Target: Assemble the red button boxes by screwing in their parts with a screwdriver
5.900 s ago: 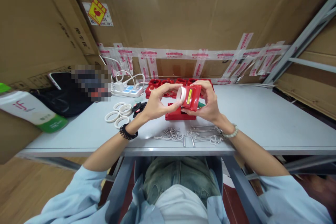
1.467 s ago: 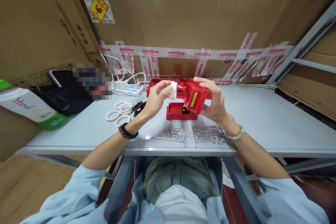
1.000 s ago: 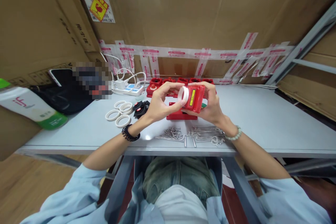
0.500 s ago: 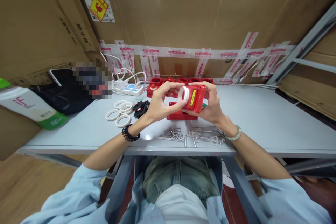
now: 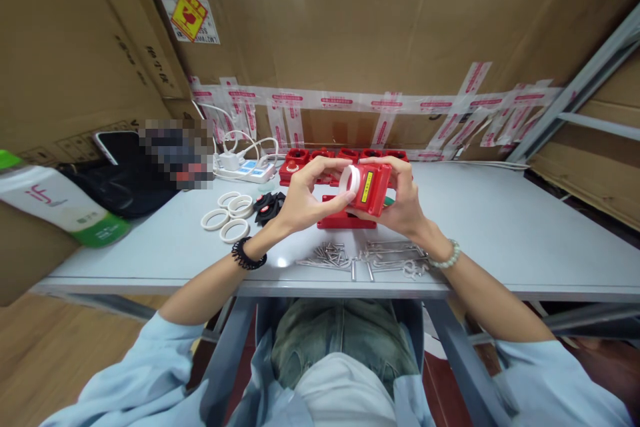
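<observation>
Above the table, my left hand [image 5: 311,196] grips a white ring [image 5: 349,179] between thumb and fingers, at the left end of a red housing [image 5: 379,188]. The housing bears a yellow label and is held by my right hand [image 5: 406,200] from its right side. The ring and the housing touch; whether the ring is seated cannot be made out. Below them a red part [image 5: 345,220] lies on the table, partly covered by the hands. Several white rings [image 5: 235,231] and black parts [image 5: 265,209] lie to the left.
Screws [image 5: 331,255] and metal pins [image 5: 390,255] lie near the table's front edge [image 5: 300,285]. Red housings [image 5: 295,163] line the back. A power strip [image 5: 255,171], a phone [image 5: 119,147], a black bag [image 5: 135,193] and a bottle [image 5: 65,203] stand or lie left.
</observation>
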Available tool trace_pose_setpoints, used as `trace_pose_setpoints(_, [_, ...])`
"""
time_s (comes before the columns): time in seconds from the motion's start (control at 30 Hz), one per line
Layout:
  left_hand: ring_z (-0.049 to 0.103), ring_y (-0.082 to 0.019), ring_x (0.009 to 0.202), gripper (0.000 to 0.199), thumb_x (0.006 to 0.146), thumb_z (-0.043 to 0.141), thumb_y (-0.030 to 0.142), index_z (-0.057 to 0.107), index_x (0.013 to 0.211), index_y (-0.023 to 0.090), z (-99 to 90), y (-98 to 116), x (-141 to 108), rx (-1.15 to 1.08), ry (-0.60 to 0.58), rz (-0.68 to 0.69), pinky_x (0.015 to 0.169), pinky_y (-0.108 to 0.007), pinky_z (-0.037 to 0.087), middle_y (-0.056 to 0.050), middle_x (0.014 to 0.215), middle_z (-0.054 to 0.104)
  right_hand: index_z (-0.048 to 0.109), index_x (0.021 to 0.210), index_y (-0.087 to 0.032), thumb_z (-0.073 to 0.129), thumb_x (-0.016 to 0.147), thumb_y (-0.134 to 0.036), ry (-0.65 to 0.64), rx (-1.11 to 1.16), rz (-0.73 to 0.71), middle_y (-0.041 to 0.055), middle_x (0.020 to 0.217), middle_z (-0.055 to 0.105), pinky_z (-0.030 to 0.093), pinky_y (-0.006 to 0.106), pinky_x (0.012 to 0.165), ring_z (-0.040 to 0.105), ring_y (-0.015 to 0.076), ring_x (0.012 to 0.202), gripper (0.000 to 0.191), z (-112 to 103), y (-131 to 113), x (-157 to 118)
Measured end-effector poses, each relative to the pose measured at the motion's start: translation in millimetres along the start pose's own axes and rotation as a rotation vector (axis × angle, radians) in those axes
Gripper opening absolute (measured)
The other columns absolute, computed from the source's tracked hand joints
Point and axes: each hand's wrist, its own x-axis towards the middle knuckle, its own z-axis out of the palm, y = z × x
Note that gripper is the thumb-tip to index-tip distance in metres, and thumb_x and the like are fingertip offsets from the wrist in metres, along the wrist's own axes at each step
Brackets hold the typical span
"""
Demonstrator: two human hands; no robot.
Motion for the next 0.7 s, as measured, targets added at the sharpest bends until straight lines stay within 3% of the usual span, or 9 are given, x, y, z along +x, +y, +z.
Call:
trace_pose_setpoints(0.23, [0.059,-0.024,0.115,0.050,0.077,0.077,0.027,0.062,0.125,0.024,-6.3,1.9,3.7,-0.025,-0.121,0.100,0.099,-0.040,0.052,-0.010,0.124,0.062,0.038,0.131,-0.028,0.086,0.064,-0.046,0.017,0.030,0.001,0.0095,0.122,0.060,0.061,0.043,0.088,0.067,0.0267,0.107,0.084,-1.7,0.2,2.4])
trace_pose_setpoints(0.37, [0.052,-0.029,0.127,0.068,0.072,0.082,0.032,0.054,0.134,0.029,-4.8,1.3,2.7,-0.049,-0.152,0.093,0.102,-0.043,0.051,-0.010,0.139,0.052,0.038,0.130,-0.028,0.085,0.065,-0.048,0.007,0.035,0.024,0.0096,0.123,0.060,0.061,0.042,0.087,0.067,0.0264,0.106,0.083,-1.2,-2.4,2.8])
trace_pose_setpoints(0.43, [0.055,-0.028,0.123,0.068,0.074,0.081,0.037,0.053,0.134,0.027,-3.3,1.0,1.3,-0.012,-0.128,0.047,0.099,-0.042,0.051,-0.011,0.137,0.053,0.038,0.130,-0.029,0.085,0.065,-0.048,0.006,0.053,0.026,0.0089,0.122,0.061,0.061,0.041,0.087,0.068,0.0256,0.105,0.082,-0.9,-3.9,3.0])
trace_pose_setpoints(0.57, [0.062,-0.021,0.103,0.039,0.086,0.069,0.038,0.061,0.121,0.021,-3.1,2.0,0.4,0.067,-0.080,-0.026,0.093,-0.038,0.052,-0.010,0.115,0.064,0.039,0.130,-0.028,0.086,0.063,-0.047,0.011,0.064,0.011,0.0089,0.121,0.061,0.062,0.041,0.086,0.068,0.0253,0.105,0.084,-0.4,-3.2,2.8])
trace_pose_setpoints(0.7, [0.061,-0.023,0.111,0.049,0.081,0.074,0.031,0.060,0.127,0.023,-6.4,3.7,1.8,0.048,-0.129,0.023,0.096,-0.039,0.052,-0.010,0.125,0.063,0.038,0.129,-0.028,0.085,0.063,-0.050,0.008,0.007,0.023,0.0100,0.122,0.061,0.062,0.043,0.084,0.068,0.0262,0.104,0.085,-0.5,1.1,1.6])
